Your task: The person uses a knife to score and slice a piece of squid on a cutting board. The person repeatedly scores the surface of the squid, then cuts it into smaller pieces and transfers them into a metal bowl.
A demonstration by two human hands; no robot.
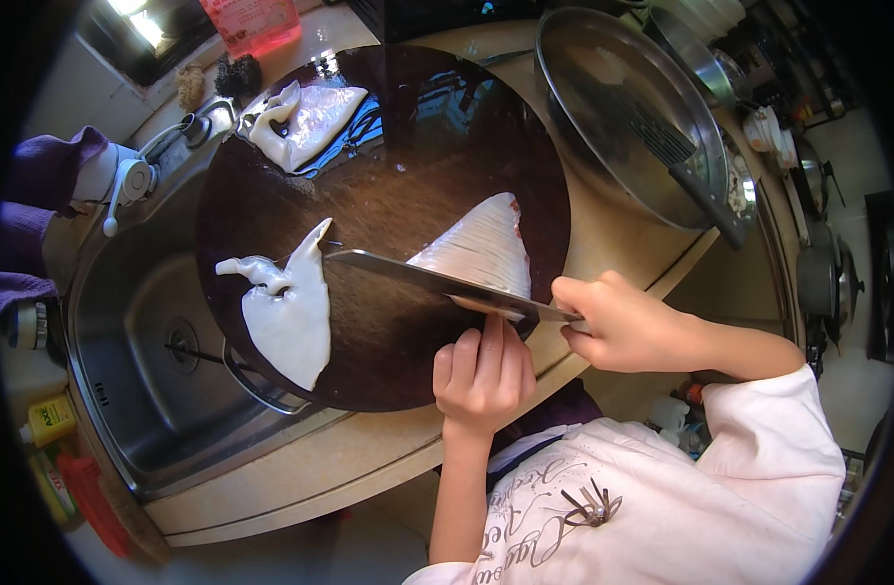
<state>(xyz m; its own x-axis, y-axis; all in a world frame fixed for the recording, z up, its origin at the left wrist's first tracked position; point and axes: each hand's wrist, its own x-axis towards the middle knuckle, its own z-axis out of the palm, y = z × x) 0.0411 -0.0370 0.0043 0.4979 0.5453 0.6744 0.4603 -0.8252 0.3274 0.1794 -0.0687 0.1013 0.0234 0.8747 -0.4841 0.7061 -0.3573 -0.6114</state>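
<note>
My right hand (pixel 619 322) grips a broad-bladed kitchen knife (pixel 425 274) at its handle. The blade lies across a triangular piece of white squid (pixel 483 241), scored with many parallel cuts. On the near side of the blade, my left hand (pixel 485 373) has its fingers curled onto that piece's near end, which the blade and fingers partly hide. Under it is a round, dark wooden chopping board (pixel 374 190). A second white squid piece (pixel 290 318) lies flat at the board's left. Another, folded and wet, squid piece (pixel 304 124) rests near its far edge.
The board overhangs a steel sink (pixel 147 365) at left. A large metal bowl (pixel 564 110) stands at the far right, with a black slotted turner (pixel 681 172) across it. Behind the board are a pink liquid bottle (pixel 253 25) and a dark scrubber (pixel 237 75).
</note>
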